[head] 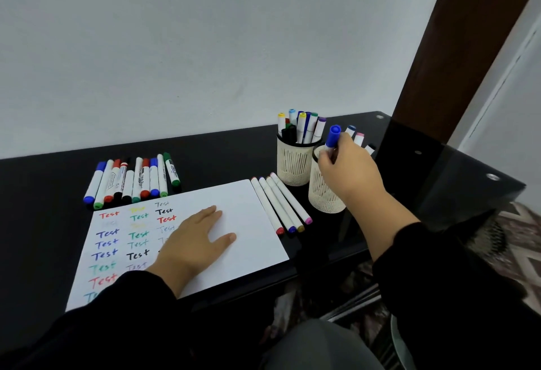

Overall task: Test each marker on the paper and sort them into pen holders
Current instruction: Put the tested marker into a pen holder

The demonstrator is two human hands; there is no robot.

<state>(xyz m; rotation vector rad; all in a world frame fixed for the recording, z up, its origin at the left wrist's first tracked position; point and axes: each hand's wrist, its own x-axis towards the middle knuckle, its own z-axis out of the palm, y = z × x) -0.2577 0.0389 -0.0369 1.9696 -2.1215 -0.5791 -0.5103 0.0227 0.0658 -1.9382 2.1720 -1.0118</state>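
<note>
My right hand (pixel 347 166) grips a blue-capped marker (pixel 333 136), cap up, over the mouth of the nearer white mesh pen holder (pixel 322 194). That holder has a few markers behind my hand. The farther holder (pixel 292 163) is full of capped markers. My left hand (pixel 194 240) lies flat on the white paper (pixel 248 223), which carries columns of the word "Test" in several colours. A row of thick markers (pixel 131 179) lies beyond the paper's top left. Several slim white markers (pixel 281 204) lie beside its right edge.
Everything sits on a black glass desk (pixel 44 194) against a white wall. The desk's right end (pixel 468 170) has metal studs and meets a dark wooden post. A patterned rug (pixel 515 237) shows on the floor to the right.
</note>
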